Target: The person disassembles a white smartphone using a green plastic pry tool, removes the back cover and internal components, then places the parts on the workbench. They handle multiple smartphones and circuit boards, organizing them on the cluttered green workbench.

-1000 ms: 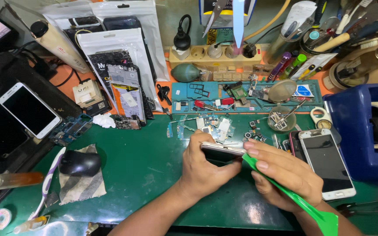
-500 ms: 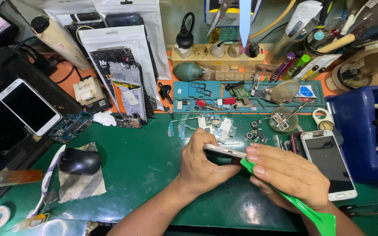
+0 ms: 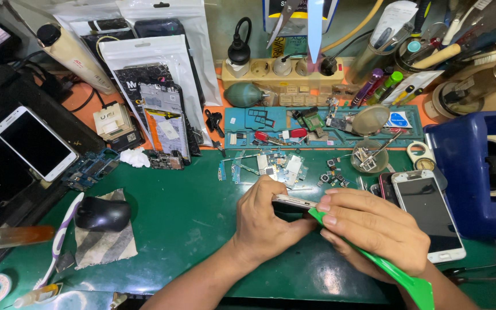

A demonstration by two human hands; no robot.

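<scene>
Head view: both hands over green worktop (image 3: 190,218).
Left hand (image 3: 268,221): grip pinching phone (image 3: 294,200), long axis left-right.
Right hand (image 3: 374,229): grip pressed around green pry tool (image 3: 400,278), tip touching phone's right end.

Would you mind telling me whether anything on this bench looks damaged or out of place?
Bare circuit boards and small loose parts lie scattered on the green mat just beyond the phone; nothing looks spilled.

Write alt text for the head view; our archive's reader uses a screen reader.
Left hand holds a phone on edge over a green mat while the right hand presses a green pry tool against its end. Around them: circuit boards, a black mouse, two white phones.
</scene>
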